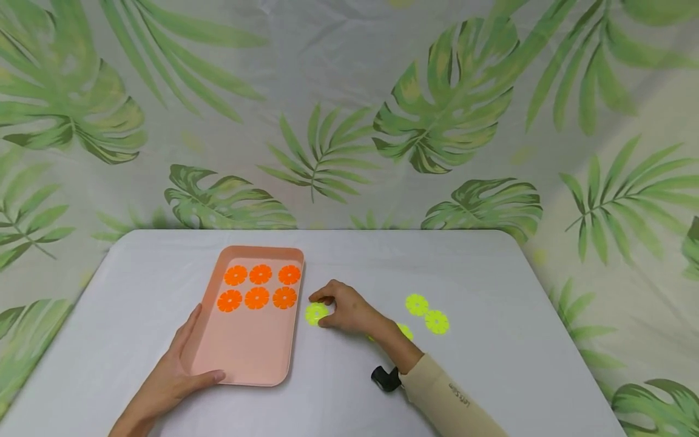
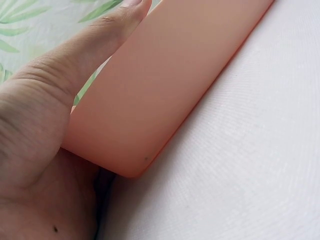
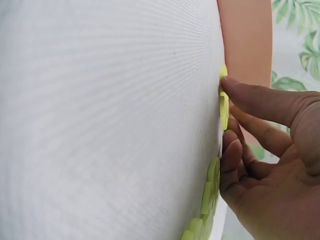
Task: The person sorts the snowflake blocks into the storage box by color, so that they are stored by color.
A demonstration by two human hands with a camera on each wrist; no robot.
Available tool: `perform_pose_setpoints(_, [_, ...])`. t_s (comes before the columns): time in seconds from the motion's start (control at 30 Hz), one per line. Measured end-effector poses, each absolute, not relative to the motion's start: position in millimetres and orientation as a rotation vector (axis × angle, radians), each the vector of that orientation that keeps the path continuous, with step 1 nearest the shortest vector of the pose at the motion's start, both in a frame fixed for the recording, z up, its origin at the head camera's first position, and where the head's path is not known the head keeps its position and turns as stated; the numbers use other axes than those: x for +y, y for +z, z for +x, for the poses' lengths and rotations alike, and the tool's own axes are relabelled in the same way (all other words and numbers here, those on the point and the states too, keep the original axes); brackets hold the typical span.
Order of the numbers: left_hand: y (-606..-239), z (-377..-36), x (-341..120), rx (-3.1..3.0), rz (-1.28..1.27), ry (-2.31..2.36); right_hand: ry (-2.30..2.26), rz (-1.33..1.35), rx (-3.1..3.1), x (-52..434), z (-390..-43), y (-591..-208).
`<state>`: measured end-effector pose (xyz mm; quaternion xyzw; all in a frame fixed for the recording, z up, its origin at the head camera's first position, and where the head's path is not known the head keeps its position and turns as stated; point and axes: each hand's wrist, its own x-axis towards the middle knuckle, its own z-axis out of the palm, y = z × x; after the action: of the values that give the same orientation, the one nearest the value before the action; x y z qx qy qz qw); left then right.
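Observation:
A pink tray (image 1: 248, 352) lies left of centre on the white table, with several orange flower discs (image 1: 257, 297) in two rows at its far end. My left hand (image 1: 180, 364) braces the tray's near left corner, fingers straight along the side wall and thumb (image 2: 85, 55) flat against the front wall (image 2: 165, 85). Just right of the tray, my right hand (image 1: 327, 311) pinches a yellow-green flower disc (image 1: 312, 314) that lies on the table. In the right wrist view the index fingertip (image 3: 227, 84) touches the disc's (image 3: 223, 107) far edge and the thumb its near edge.
Three more yellow-green discs (image 1: 417, 304) (image 1: 437, 321) (image 1: 405, 331) lie on the table to the right of my right wrist. One of them (image 3: 210, 190) shows under that hand. A leaf-print cloth hangs behind the table (image 1: 491, 273).

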<state>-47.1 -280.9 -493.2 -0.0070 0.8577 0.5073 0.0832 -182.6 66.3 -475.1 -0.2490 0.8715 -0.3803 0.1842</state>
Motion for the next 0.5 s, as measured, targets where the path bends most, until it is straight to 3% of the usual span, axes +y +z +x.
perform_pose_setpoints(0.5, [-494.8, -44.3, -280.4, 2.631, 0.054, 1.524, -1.065, -0.667, 2.482, 67.9, -183.7, -474.6])
